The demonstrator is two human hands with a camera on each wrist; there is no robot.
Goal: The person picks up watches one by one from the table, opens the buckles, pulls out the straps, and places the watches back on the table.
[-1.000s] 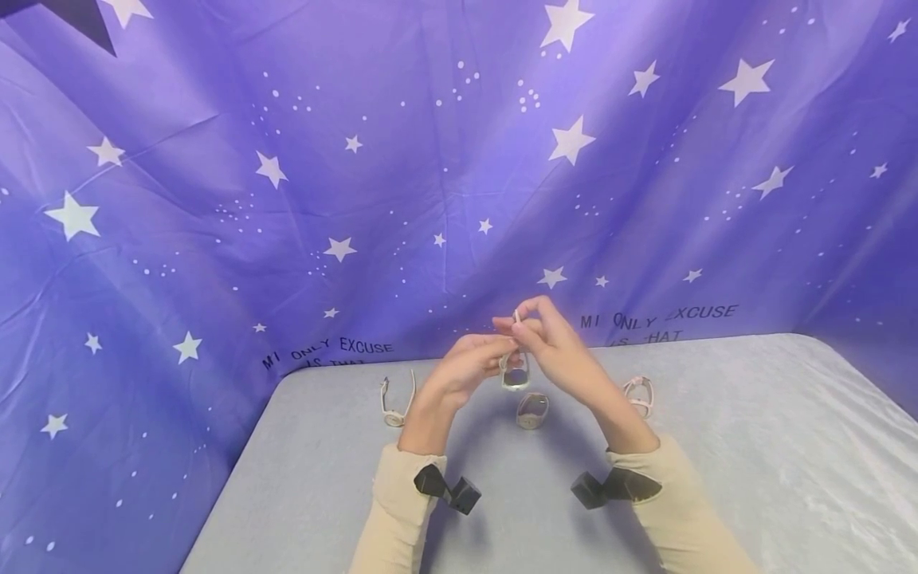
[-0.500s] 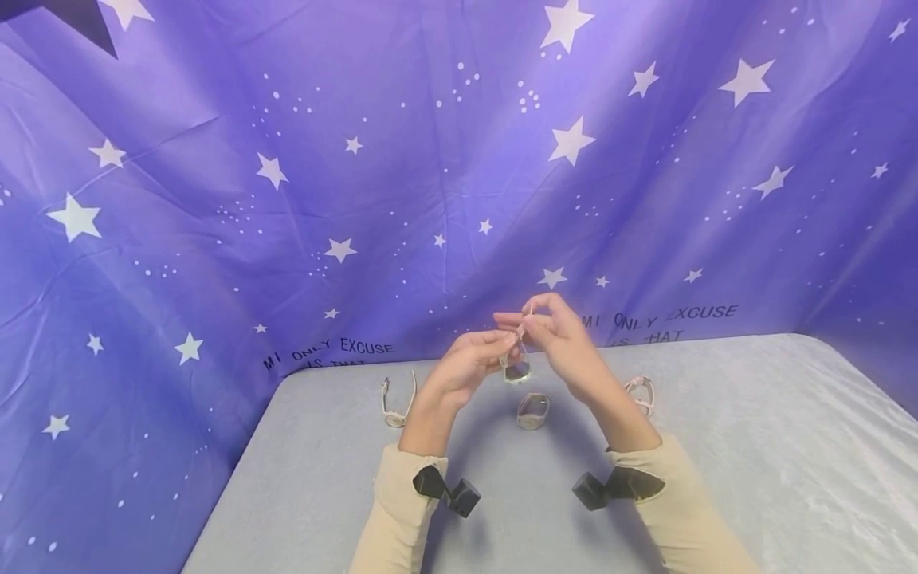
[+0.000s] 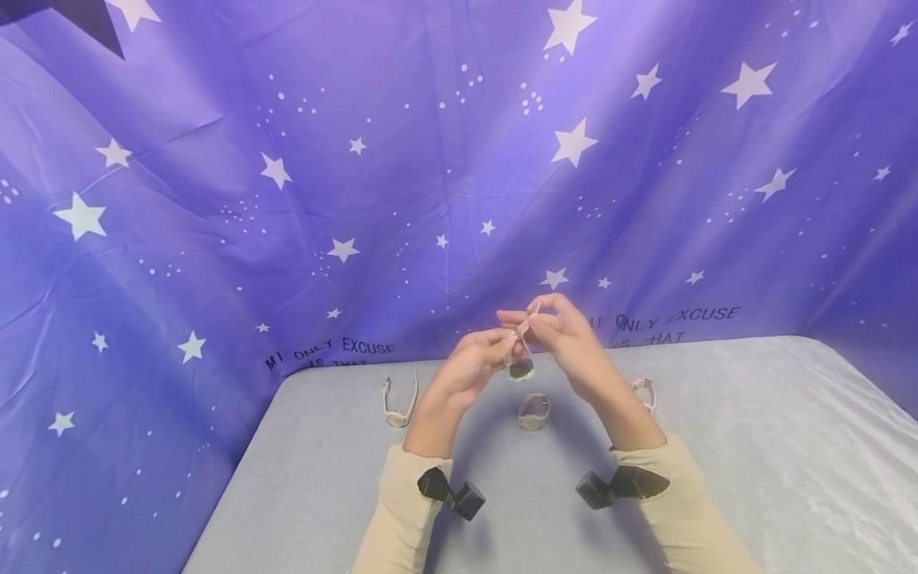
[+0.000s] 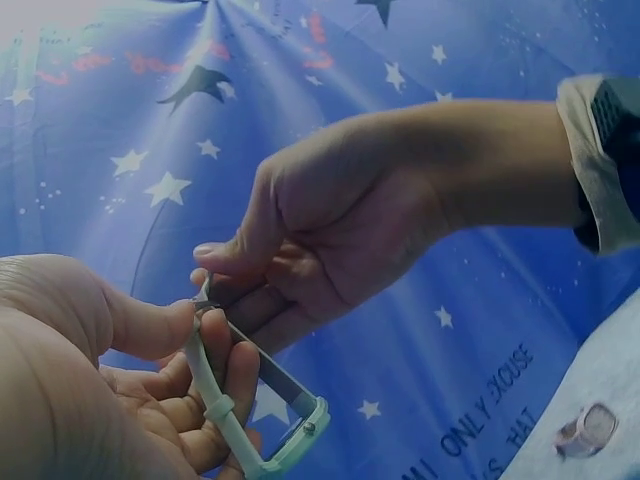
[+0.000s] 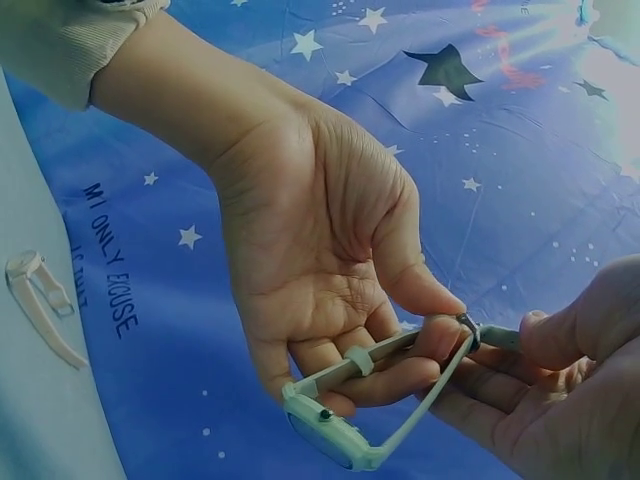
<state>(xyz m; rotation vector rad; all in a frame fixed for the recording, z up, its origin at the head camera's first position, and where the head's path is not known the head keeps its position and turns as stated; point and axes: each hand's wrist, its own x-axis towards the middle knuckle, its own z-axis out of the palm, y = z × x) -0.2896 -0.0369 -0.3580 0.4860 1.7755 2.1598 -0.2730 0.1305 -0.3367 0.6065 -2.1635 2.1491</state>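
Observation:
Both hands hold a pale green wristwatch (image 3: pixel 521 368) above the table, its case hanging below the fingers. My left hand (image 3: pixel 469 371) pinches the strap near the buckle between thumb and forefinger; the left wrist view shows its other fingers curled beside the strap loop (image 4: pixel 217 405). My right hand (image 3: pixel 566 343) pinches the free strap end (image 5: pixel 498 337) on the other side of the buckle (image 5: pixel 468 325). In the right wrist view the strap forms a closed loop, with the watch case (image 5: pixel 330 430) at its bottom. The fingers partly cover the buckle.
On the grey cloth-covered table (image 3: pixel 301 478) a light watch (image 3: pixel 396 418) lies left, its strap unfastened. Another watch (image 3: pixel 533 419) stands in a loop below the hands. A pinkish watch (image 4: pixel 588 430) sits right, partly behind the right forearm. A purple star-patterned curtain (image 3: pixel 430 183) hangs behind.
My right hand has shifted slightly right, drawing the strap end away from the left hand. The watch case has moved a little right and tilted. The watches on the table stay put.

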